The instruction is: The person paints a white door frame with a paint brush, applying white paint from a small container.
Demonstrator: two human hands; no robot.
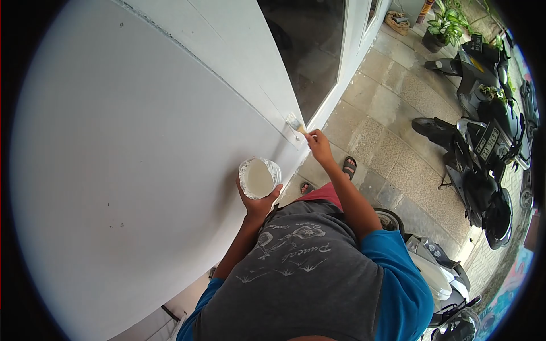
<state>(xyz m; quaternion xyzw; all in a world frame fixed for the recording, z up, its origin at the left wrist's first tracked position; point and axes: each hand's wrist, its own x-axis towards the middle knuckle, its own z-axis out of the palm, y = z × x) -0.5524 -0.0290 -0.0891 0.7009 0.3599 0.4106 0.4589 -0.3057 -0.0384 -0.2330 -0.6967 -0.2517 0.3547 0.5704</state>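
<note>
My left hand is wrapped round a white paint tub, its rim smeared with paint and pale paint inside. The tub is held close to the white wall. My right hand grips the handle of a paintbrush. The brush's whitened bristles lie at the white door frame, near the lower corner of the dark glass pane. Whether the bristle tips press on the frame is hard to tell.
Several motorcycles are parked along the tiled pavement to the right. A potted plant and a woven basket stand by the far end of the wall. My sandalled feet are below.
</note>
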